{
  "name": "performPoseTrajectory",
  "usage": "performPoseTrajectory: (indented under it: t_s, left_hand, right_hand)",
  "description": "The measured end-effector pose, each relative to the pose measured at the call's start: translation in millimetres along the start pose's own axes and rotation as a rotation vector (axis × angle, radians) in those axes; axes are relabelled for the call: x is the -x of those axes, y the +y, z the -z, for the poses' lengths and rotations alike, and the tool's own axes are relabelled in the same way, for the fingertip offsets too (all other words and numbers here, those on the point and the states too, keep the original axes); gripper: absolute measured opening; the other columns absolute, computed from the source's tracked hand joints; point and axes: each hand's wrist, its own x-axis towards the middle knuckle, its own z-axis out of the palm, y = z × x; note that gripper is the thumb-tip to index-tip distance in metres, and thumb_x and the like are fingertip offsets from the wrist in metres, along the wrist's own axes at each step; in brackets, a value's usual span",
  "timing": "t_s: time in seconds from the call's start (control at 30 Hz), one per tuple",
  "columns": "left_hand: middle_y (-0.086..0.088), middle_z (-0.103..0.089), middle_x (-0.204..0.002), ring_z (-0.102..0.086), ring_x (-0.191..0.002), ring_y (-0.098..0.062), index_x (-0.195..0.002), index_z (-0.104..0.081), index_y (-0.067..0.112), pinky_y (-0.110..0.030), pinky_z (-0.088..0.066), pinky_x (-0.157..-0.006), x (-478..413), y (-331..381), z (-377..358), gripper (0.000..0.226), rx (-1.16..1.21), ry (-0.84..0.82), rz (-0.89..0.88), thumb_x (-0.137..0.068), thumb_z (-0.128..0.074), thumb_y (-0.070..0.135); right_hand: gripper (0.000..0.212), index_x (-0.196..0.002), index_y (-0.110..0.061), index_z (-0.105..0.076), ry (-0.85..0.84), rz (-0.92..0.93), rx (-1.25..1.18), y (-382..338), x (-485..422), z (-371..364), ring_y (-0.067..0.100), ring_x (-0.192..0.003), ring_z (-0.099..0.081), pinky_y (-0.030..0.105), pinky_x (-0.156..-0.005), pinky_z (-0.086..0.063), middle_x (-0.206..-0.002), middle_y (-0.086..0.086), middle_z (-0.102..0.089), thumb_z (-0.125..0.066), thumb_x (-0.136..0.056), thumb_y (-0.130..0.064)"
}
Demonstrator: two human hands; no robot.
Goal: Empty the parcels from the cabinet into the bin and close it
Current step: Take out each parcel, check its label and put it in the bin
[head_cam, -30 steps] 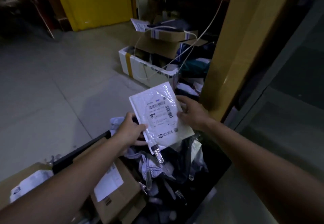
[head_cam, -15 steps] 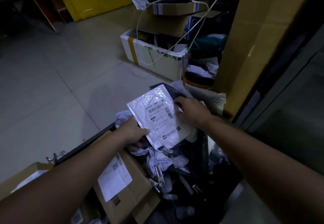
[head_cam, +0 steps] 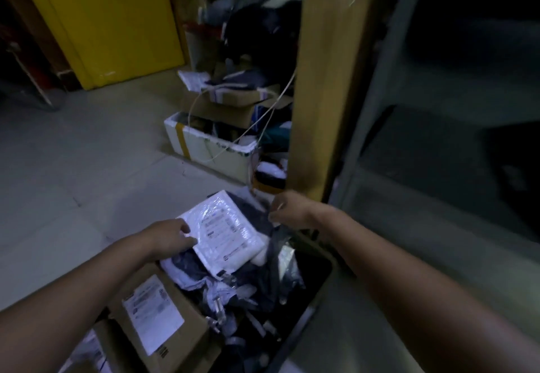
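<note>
"Two hands are out over the bin (head_cam: 305, 321). What does each one have?"

"The person's left hand (head_cam: 171, 236) pinches the left edge of the white bubble mailer (head_cam: 226, 233), with its fingers curled onto the plastic. The right hand (head_cam: 289, 210) has its fingers drawn close together at the top of a dark grey bag (head_cam: 276, 241). Blur hides whether it really grips the bag."

"And where does the mailer sit?"

"It lies tilted, label up, on the heap of dark and pale bags filling the black bin, towards the far end. A cardboard box (head_cam: 175, 308) with a white label lies just beside it at the near left."

"What about the cabinet?"

"Its brown door (head_cam: 324, 89) stands open beyond the right hand, and the dark inside of the cabinet (head_cam: 444, 103) is to the right of it; nothing in there can be made out."

"Anything behind?"

"A white foam box (head_cam: 201, 150) stands on the floor with cartons stacked behind it and thin white cables hanging over them, near a yellow door (head_cam: 111, 22)."
</note>
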Motion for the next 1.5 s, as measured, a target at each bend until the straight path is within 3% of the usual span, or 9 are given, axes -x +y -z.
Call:
performPoseTrajectory:
  t_s: [0.17,0.23,0.33,0.43,0.53,0.7,1.03,1.23,1.5]
  left_hand:
    - [0.002,-0.060,-0.105,-0.052,-0.071,-0.004,-0.131,-0.047,0.025,-0.009,-0.038,-0.059,64,88,37,0.036,-0.029,-0.092,-0.269,-0.099,-0.057,0.037]
    - [0.006,-0.063,-0.102,-0.058,-0.077,-0.003,-0.128,-0.052,0.019,-0.011,-0.045,-0.062,81,127,45,0.033,0.008,-0.074,-0.357,-0.098,-0.059,0.030]
    - [0.000,-0.064,-0.118,-0.062,-0.097,-0.012,-0.128,-0.055,0.015,-0.018,-0.046,-0.077,100,194,51,0.035,-0.023,-0.012,-0.470,-0.096,-0.063,0.027]
    - [-0.004,-0.063,-0.130,-0.060,-0.115,-0.018,-0.132,-0.056,0.018,-0.023,-0.046,-0.094,117,262,54,0.042,-0.070,0.033,-0.560,-0.094,-0.065,0.034]
    - [0.000,-0.053,-0.140,-0.053,-0.124,-0.020,-0.139,-0.051,0.026,-0.028,-0.044,-0.100,141,330,57,0.047,-0.139,0.004,-0.617,-0.096,-0.057,0.045]
    - [-0.004,-0.052,-0.141,-0.053,-0.122,-0.021,-0.140,-0.051,0.026,-0.025,-0.042,-0.097,169,437,42,0.048,-0.132,0.000,-0.720,-0.096,-0.058,0.045]
    - [-0.005,-0.047,-0.144,-0.049,-0.128,-0.023,-0.140,-0.050,0.015,-0.029,-0.039,-0.101,166,586,-17,0.044,-0.118,0.001,-0.878,-0.100,-0.053,0.035]
    - [-0.010,-0.059,-0.127,-0.057,-0.114,-0.029,-0.126,-0.058,0.007,-0.029,-0.042,-0.087,149,629,-50,0.039,0.009,-0.011,-0.876,-0.101,-0.052,0.036]
    - [-0.007,-0.056,-0.128,-0.056,-0.116,-0.027,-0.134,-0.054,0.009,-0.030,-0.042,-0.093,133,644,-65,0.060,0.228,-0.046,-0.820,-0.099,-0.045,0.056]
  right_hand:
    - [0.012,-0.099,-0.012,-0.069,0.120,-0.074,-0.048,16,130,79,0.016,-0.093,-0.059,0.024,-0.064,-0.040,-0.099,0.000,-0.061,-0.060,-0.093,-0.018]
    - [0.015,-0.078,-0.020,-0.062,0.174,-0.141,-0.043,31,176,104,0.015,-0.083,-0.058,0.025,-0.058,-0.039,-0.087,-0.003,-0.060,-0.061,-0.092,-0.025]
    - [0.018,-0.090,-0.016,-0.069,0.283,-0.255,-0.066,64,243,138,0.018,-0.081,-0.064,0.024,-0.065,-0.046,-0.083,0.000,-0.064,-0.062,-0.090,-0.032]
    - [0.021,-0.087,-0.009,-0.069,0.366,-0.380,-0.104,100,303,165,0.017,-0.062,-0.059,0.020,-0.051,-0.047,-0.069,0.001,-0.061,-0.060,-0.089,-0.029]
    - [0.025,-0.093,-0.008,-0.071,0.472,-0.471,-0.121,138,354,188,0.024,-0.082,-0.066,0.027,-0.069,-0.052,-0.086,0.008,-0.069,-0.062,-0.087,-0.030]
    - [0.018,-0.094,-0.015,-0.069,0.576,-0.577,-0.082,185,418,214,0.024,-0.085,-0.060,0.024,-0.061,-0.042,-0.092,0.007,-0.064,-0.061,-0.090,-0.031]
    - [0.032,-0.119,-0.011,-0.069,0.694,-0.757,-0.143,283,433,238,0.031,-0.121,-0.059,0.029,-0.093,-0.046,-0.132,0.015,-0.062,-0.054,-0.098,-0.029]
    - [0.037,-0.120,-0.005,-0.063,0.732,-0.796,-0.175,331,414,244,0.035,-0.112,-0.061,0.038,-0.092,-0.051,-0.121,0.018,-0.064,-0.056,-0.095,-0.031]
    - [0.077,-0.140,-0.031,-0.053,0.651,-0.816,-0.110,342,388,249,0.030,-0.123,-0.059,0.039,-0.101,-0.050,-0.137,0.005,-0.060,-0.061,-0.070,-0.062]
